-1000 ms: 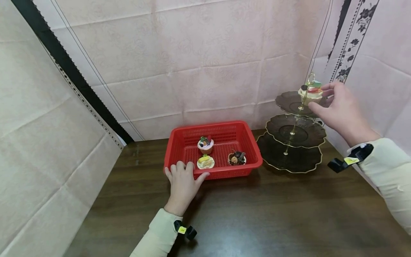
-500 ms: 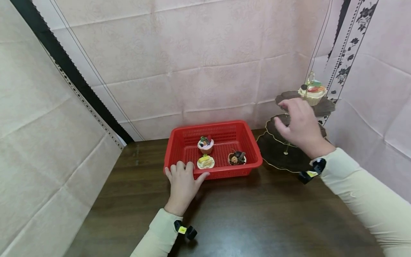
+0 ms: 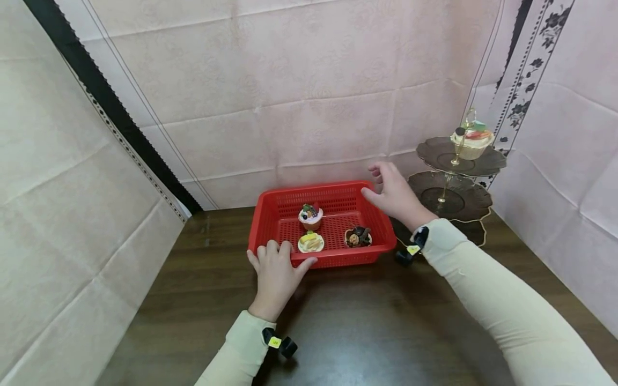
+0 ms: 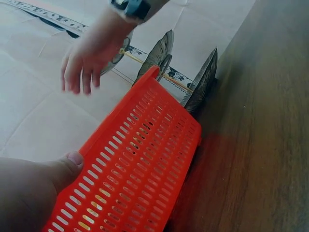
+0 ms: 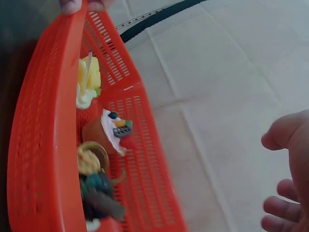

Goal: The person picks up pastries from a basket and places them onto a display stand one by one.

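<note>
My left hand [image 3: 274,279] grips the near rim of a red plastic basket [image 3: 347,258], fingers over the edge and thumb [image 4: 73,160] outside. Inside the basket sit three cupcakes: a berry-topped cupcake [image 3: 310,216], a cupcake with yellow fruit [image 3: 311,243] and a chocolate-topped cupcake [image 3: 358,237]. Above the basket's right end hovers my right hand [image 3: 397,197], holding nothing, its fingers relaxed and apart from the thumb. A cream cupcake with red and green topping [image 3: 473,145] stands on the top tier of a three-tier stand [image 3: 465,199] at the right.
The stand's dark scalloped plates have gold edges and a gold central post; my right forearm partly hides its bottom plate. A pale patterned cloth [image 3: 328,128] hangs close behind the basket and along both sides. Brown wooden table [image 3: 203,300] spreads in front.
My right hand has let go of the cream cupcake on the top tier and moved left and down to the basket's right end. My left hand has stayed on the rim.
</note>
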Action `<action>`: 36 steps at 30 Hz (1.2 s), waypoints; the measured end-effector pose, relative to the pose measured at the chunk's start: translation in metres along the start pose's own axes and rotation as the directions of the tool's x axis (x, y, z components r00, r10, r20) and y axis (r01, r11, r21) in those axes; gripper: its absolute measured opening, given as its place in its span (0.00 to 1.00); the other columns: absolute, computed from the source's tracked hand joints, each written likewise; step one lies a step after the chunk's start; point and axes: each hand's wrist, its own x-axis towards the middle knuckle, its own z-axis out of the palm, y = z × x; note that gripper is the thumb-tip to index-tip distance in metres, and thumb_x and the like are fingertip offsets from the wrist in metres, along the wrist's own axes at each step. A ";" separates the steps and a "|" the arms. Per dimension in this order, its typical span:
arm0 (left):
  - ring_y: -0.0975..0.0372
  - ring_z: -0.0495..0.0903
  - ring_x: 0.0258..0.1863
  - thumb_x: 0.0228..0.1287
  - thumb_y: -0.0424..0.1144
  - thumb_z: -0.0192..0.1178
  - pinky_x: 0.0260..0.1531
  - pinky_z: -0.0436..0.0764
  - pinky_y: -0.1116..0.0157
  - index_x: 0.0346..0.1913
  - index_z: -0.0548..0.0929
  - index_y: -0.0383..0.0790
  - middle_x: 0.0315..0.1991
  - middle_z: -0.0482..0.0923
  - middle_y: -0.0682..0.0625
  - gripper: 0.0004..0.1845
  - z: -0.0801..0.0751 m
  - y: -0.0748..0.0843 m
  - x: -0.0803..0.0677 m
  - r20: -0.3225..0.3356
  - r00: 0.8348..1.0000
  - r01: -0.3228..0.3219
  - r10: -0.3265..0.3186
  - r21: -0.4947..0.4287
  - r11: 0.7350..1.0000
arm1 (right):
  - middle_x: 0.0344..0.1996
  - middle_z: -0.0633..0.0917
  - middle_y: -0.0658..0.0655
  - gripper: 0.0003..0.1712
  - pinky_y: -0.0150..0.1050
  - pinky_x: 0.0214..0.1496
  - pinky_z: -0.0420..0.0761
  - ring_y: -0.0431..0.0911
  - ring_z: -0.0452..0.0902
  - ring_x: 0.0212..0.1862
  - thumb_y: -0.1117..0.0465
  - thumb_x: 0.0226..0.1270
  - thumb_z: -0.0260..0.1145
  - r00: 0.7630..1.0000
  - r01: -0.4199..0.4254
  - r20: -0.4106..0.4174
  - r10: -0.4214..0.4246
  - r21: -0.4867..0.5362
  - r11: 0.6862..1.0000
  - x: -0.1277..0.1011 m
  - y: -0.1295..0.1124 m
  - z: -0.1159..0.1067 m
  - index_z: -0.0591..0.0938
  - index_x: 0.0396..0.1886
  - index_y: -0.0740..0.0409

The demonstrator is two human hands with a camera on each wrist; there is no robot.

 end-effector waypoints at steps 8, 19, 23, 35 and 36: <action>0.47 0.69 0.46 0.53 0.69 0.69 0.64 0.48 0.27 0.39 0.80 0.41 0.37 0.72 0.44 0.32 0.000 -0.001 0.001 0.000 1.000 -0.009 0.009 0.001 1.000 | 0.64 0.73 0.67 0.38 0.57 0.64 0.73 0.60 0.71 0.64 0.55 0.68 0.70 0.955 -0.287 0.156 0.252 0.281 0.916 0.031 0.002 0.050 0.65 0.71 0.60; 0.48 0.69 0.46 0.53 0.69 0.69 0.64 0.50 0.28 0.41 0.81 0.41 0.37 0.72 0.45 0.33 0.000 -0.002 0.001 -0.005 1.000 -0.020 0.020 0.008 1.000 | 0.67 0.72 0.64 0.43 0.52 0.68 0.71 0.56 0.70 0.66 0.56 0.65 0.73 0.849 -0.526 0.281 0.448 0.366 0.768 0.051 0.007 0.110 0.63 0.75 0.57; 0.48 0.69 0.46 0.53 0.69 0.69 0.64 0.50 0.28 0.43 0.81 0.40 0.38 0.72 0.45 0.33 0.001 -0.003 0.000 -0.006 1.000 -0.025 0.025 0.011 1.000 | 0.69 0.70 0.64 0.47 0.53 0.69 0.70 0.57 0.68 0.68 0.56 0.63 0.75 0.826 -0.556 0.343 0.448 0.360 0.749 0.054 0.002 0.126 0.60 0.76 0.57; 0.48 0.70 0.49 0.52 0.68 0.70 0.63 0.51 0.29 0.44 0.80 0.41 0.41 0.74 0.44 0.33 0.005 -0.003 -0.001 -0.017 0.999 -0.031 0.032 0.027 0.999 | 0.71 0.68 0.65 0.52 0.51 0.70 0.70 0.56 0.67 0.69 0.59 0.61 0.76 0.807 -0.537 0.411 0.424 0.212 0.816 0.059 -0.003 0.152 0.55 0.78 0.60; 0.48 0.69 0.49 0.52 0.68 0.70 0.63 0.51 0.29 0.44 0.80 0.41 0.41 0.74 0.44 0.34 0.005 -0.002 -0.001 -0.019 0.999 -0.033 0.033 0.029 0.999 | 0.70 0.68 0.65 0.52 0.51 0.70 0.70 0.56 0.67 0.69 0.58 0.61 0.76 0.804 -0.533 0.417 0.423 0.192 0.824 0.060 -0.002 0.155 0.55 0.78 0.60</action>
